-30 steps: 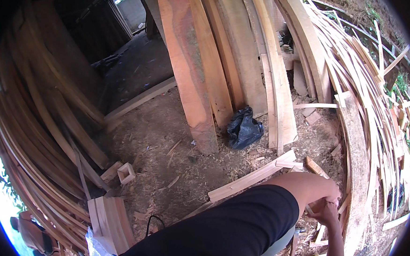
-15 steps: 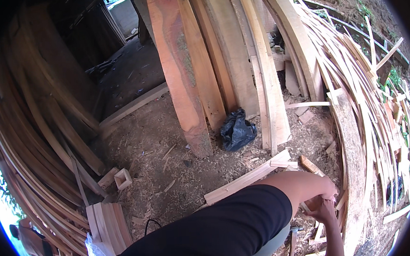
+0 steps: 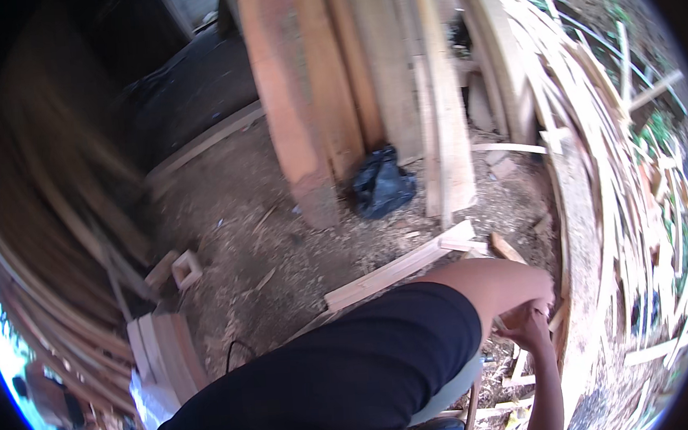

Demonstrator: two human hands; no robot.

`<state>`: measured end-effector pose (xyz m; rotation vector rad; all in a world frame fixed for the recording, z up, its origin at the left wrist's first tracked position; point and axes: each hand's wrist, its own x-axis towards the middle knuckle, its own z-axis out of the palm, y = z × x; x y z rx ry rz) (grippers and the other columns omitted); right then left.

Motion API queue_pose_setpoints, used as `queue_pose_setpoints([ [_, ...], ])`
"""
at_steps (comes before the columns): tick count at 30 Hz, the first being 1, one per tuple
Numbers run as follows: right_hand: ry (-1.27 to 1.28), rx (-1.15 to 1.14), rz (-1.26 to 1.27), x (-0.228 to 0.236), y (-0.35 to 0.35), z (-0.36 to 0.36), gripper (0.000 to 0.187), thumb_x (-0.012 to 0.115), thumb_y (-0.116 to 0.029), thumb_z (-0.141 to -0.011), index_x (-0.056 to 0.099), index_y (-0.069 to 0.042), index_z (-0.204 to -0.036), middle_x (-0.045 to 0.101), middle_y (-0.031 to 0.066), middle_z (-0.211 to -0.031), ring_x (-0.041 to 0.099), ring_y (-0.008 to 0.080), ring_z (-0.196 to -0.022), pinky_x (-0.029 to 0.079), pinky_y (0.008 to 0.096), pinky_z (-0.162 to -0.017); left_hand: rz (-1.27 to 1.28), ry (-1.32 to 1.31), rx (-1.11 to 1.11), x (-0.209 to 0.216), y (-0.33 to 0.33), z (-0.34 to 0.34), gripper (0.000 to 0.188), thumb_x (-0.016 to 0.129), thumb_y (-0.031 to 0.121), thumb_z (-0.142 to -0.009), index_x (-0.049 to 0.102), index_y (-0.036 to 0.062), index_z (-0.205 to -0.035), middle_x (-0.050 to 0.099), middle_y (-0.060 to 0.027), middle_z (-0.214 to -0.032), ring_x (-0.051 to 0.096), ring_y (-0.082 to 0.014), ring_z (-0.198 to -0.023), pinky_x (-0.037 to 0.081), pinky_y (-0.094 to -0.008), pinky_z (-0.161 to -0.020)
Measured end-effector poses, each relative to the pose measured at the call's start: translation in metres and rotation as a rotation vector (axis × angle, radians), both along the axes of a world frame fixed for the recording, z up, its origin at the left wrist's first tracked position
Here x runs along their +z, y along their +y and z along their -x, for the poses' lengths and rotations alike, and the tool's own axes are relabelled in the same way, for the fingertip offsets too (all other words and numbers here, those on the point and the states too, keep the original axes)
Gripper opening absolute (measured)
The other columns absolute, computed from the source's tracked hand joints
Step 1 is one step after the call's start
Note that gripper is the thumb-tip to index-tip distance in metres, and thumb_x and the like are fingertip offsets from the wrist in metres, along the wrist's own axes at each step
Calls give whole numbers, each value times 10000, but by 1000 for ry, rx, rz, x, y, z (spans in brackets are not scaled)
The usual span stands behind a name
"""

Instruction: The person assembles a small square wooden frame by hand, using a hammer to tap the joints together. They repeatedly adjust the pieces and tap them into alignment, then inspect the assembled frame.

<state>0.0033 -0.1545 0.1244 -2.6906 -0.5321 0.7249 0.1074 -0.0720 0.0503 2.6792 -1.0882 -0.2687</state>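
My left arm, in a dark short sleeve, reaches across to the right. Its hand, my left hand (image 3: 547, 295), is close against my right hand (image 3: 530, 328), beside a long rough plank (image 3: 576, 279). Most of the left fingers are hidden. The right hand is bent with its thumb pointing left, and its fingers curl toward the left hand. What lies between them is in shadow and cannot be made out. Just below the hands are a small metal-headed tool (image 3: 487, 358) and thin wood offcuts (image 3: 519, 379). A short brown wood piece (image 3: 507, 247) lies beyond my forearm.
Tall boards (image 3: 344, 81) lean at the back, a black plastic bag (image 3: 385, 182) at their foot. A pale beam (image 3: 398, 267) lies on the shaving-strewn ground. Long strips (image 3: 601, 160) are heaped at right. Stacked blocks (image 3: 163, 348) and a hollow wooden box (image 3: 186, 269) are at left.
The whole scene has shifted up and slightly left in the view, with some blur. My hands remain together by the plank in much the same pose.
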Motion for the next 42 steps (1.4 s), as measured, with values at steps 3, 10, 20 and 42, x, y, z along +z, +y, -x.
queue_pose_setpoints([
  [3, -240, 96, -65, -41, -15, -9, 1459, 976, -489, -526, 112, -6, -1598, 259, 337, -1604, 281, 474, -1498, 264, 541, -1237, 86, -26, 144, 33, -10, -24, 406, 712, 441, -863, 782, 69, -1011, 763, -115, -1009, 735, -311, -972, 577, -489, -815],
  [10, -280, 169, 83, -43, -29, -31, 1656, 1029, -403, -396, -36, -208, -1651, 137, 261, -1685, 142, 534, -1533, 177, 630, -1262, 830, 211, 336, 112, 76, 16, 434, 729, 395, -798, 749, 97, -1113, 759, -145, -1056, 722, -337, -1027, 572, -448, -876],
  [20, -323, 117, 170, -54, -21, -25, 1320, 889, -288, -656, 25, -242, -1652, 220, 307, -1636, 227, 547, -1498, 256, 618, -1216, 1127, 372, 744, -1, 289, 287, 288, 601, 177, -925, 697, 92, -1182, 746, -104, -1070, 709, -260, -1019, 542, -394, -899],
  [42, -829, 223, 208, 46, -3, 61, 785, 662, -306, -926, 286, -247, -1613, 274, 232, -1592, 291, 449, -1491, 343, 608, -1160, 996, 343, 641, 30, 276, 308, 286, 620, 231, -932, 731, 92, -1156, 743, -135, -1035, 705, -292, -965, 531, -416, -846],
])
